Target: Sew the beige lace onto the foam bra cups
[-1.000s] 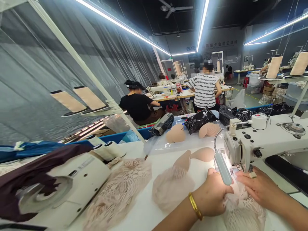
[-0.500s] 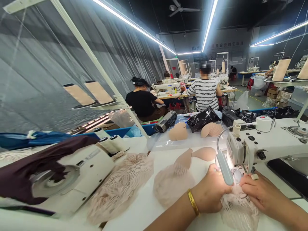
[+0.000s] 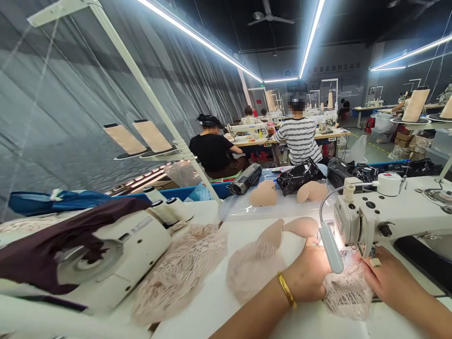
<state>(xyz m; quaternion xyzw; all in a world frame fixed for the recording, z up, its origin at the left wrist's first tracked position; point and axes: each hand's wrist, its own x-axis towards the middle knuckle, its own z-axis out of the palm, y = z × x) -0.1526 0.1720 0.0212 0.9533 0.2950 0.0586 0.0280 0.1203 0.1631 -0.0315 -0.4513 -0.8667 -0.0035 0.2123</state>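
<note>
Pale pink lace fabric [image 3: 348,293] hangs over the table edge side of the sewing machine [image 3: 356,219], its upper part under the needle area. My left hand [image 3: 310,272], with a gold bangle at the wrist, is closed on the lace's left side; the lamp hides some fingertips. On the right side, my right hand [image 3: 386,275] grips the lace between thumb and fingers, close to the presser foot. A grey lamp [image 3: 331,248] on a bendy neck lights the spot between both hands. Just left lie beige bra cups [image 3: 270,235] with sheer lace attached.
More lace [image 3: 183,270] is heaped on the left, beside a second white machine head [image 3: 120,254] draped in dark cloth [image 3: 70,240]. Behind stand a clear plastic sheet with moulded cups [image 3: 312,192] and a black bag [image 3: 300,175]. Two co-workers [image 3: 298,136] sit ahead.
The lace between my hands has drawn up toward the machine and bunched. My right hand has shifted slightly forward and right, and the hands are a little farther apart. The view has tilted slightly.
</note>
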